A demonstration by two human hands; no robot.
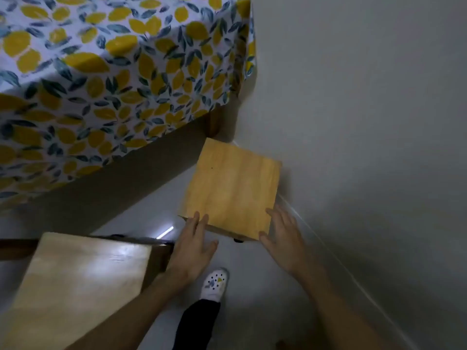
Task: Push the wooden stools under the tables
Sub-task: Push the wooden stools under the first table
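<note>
the wooden stool (231, 190) stands on the floor (252, 299) right beside the wall (353, 97), with its far corner near the bench leg (214, 122). it is not under the bench (101, 72) yet, only next to its corner, at about 5 o'clock from it. both hands sit on the near end of the seat, which looks like the best spot to shove it forward. the left hand (194, 242) lies flat at the stool's 7 o'clock corner, its fingers (199, 218) loosely spread and touching the edge. the right hand (283, 236) rests at the 5 o'clock corner, fingers (278, 215) open along the side, thumb at the front edge. neither hand wraps around anything. a second stool (75, 286) waits at 8 o'clock, and a shoe (214, 284) steps in between the arms.
</note>
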